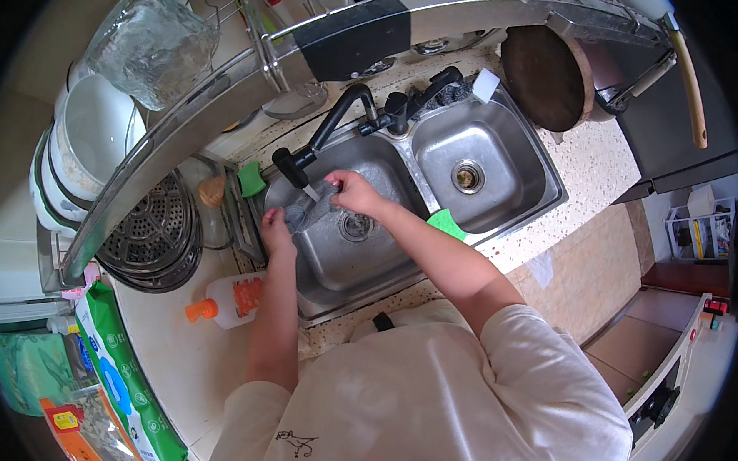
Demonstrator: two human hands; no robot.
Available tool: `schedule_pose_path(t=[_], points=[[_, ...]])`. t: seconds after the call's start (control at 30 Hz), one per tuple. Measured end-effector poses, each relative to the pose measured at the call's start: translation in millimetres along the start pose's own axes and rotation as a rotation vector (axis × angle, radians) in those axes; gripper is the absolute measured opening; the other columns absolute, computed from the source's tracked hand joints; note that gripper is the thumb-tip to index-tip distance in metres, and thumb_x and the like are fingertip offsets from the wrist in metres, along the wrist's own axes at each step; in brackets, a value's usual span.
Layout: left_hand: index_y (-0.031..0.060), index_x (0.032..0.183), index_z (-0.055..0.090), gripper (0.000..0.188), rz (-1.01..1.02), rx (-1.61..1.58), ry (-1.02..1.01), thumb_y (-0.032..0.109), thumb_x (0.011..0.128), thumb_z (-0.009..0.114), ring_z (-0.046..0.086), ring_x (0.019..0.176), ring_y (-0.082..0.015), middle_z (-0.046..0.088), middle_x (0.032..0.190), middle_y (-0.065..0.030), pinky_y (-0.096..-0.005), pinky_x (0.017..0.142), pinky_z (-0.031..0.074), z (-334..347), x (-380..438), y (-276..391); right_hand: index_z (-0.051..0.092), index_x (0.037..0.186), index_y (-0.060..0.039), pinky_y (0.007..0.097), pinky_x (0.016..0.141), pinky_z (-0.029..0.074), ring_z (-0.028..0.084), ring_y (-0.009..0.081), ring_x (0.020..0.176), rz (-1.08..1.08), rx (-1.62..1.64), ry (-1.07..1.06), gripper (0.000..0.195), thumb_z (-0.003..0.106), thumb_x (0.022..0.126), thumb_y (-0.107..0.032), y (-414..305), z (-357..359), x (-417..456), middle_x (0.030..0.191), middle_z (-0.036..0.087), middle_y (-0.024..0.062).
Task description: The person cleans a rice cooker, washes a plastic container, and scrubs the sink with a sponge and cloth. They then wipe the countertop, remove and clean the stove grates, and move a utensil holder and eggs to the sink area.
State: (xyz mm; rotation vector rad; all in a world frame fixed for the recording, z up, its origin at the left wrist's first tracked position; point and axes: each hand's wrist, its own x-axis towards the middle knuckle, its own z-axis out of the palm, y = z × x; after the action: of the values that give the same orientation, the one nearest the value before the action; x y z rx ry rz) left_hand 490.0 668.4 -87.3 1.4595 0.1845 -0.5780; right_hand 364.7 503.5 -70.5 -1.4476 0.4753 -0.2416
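A thin grey cloth (pixel 318 209) is stretched between my two hands over the left basin (pixel 335 272) of a steel double sink. One end is pinched in the fingers of my left hand (pixel 275 230), by the basin's left wall. My right hand (pixel 353 193) grips the opposite end, farther back and to the right. From the black faucet (pixel 292 167) a stream of water (pixel 311 193) runs onto the cloth. Below and to the right of the cloth, the basin's drain strainer (pixel 356 226) shows, with water on the steel around it.
A steel dish rack (pixel 181 117) arches overhead. Green sponges (pixel 447 224) (pixel 251 179) lie on the sink's edges. Beside my left forearm lies an orange-capped bottle (pixel 230 303). Steamer trays (pixel 150 225) stand at left. A round wooden board (pixel 543 77) leans behind the right basin (pixel 486 136).
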Motion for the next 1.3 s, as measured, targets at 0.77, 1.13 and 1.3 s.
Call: schedule_pose_path(t=[0.77,1.13,1.3], points=[[0.0076,0.093,0.055,0.011,-0.748,0.030,-0.681,0.014,0.086,0.060,0.054,0.073,-0.0130,0.057,0.083,-0.0057,-0.0242,0.057,0.044,64,-20,4,0.049,0.128,-0.0122,0.0379,0.103,0.036,0.044,0.0268,0.124,-0.466,-0.954,-0.125,0.064,0.062,0.067,0.004,-45,-46,-69,0.138,0.043,0.0077],[0.0069,0.094,0.045,0.027,-0.649,0.624,-0.866,-0.008,0.075,0.058,0.044,0.051,-0.0073,0.050,0.070,-0.0029,-0.0207,0.042,0.033,79,-42,32,0.046,0.103,-0.0064,0.0390,0.074,0.052,0.063,0.0321,0.084,-0.531,-1.148,-0.246,0.027,0.053,0.081,-0.021,-2,-15,-21,0.099,0.056,0.0152],[-0.0004,0.095,0.048,0.030,-0.061,1.322,-0.709,0.007,0.072,0.067,0.062,0.062,-0.0220,0.059,0.069,-0.0138,-0.0324,0.050,0.048,82,-46,5,0.051,0.098,-0.0054,0.0418,0.069,0.053,0.065,0.0336,0.077,-0.315,-1.251,-0.233,0.022,0.053,0.079,-0.017,10,-5,-25,0.086,0.063,0.0162]])
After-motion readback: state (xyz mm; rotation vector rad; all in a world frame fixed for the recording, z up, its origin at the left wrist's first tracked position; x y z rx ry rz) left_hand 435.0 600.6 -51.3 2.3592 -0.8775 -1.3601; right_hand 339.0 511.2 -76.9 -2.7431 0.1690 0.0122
